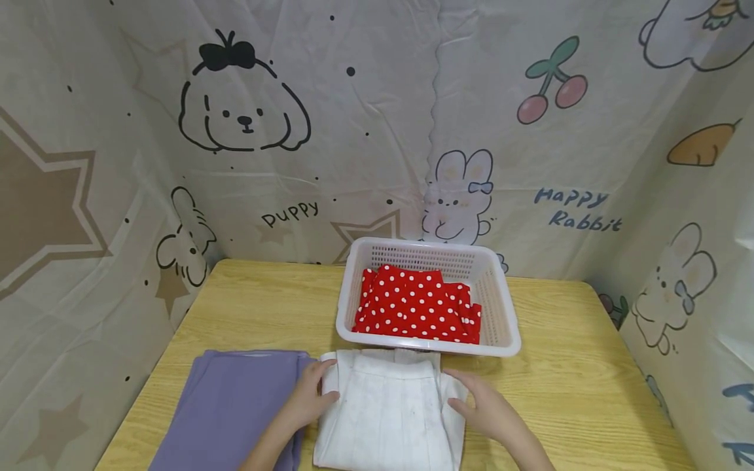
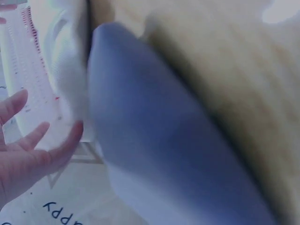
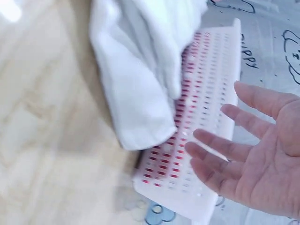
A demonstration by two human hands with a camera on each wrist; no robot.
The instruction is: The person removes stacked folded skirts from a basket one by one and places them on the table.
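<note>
A folded white garment with a waistband lies flat in front of the basket, in the head view. At its left edge is my left hand, thumb and fingers spread. My right hand is beside the garment's right edge, fingers relaxed and apart. The right wrist view shows that hand with its palm bare and fingers loosely spread near the white cloth. To the left lies a folded purple garment, its edge by my left wrist. It fills much of the left wrist view as a purple cloth.
A white perforated plastic basket stands behind the white garment and holds a red polka-dot cloth. Everything rests on a wood-grain table. Printed fabric walls with cartoon animals enclose the table at the back and sides.
</note>
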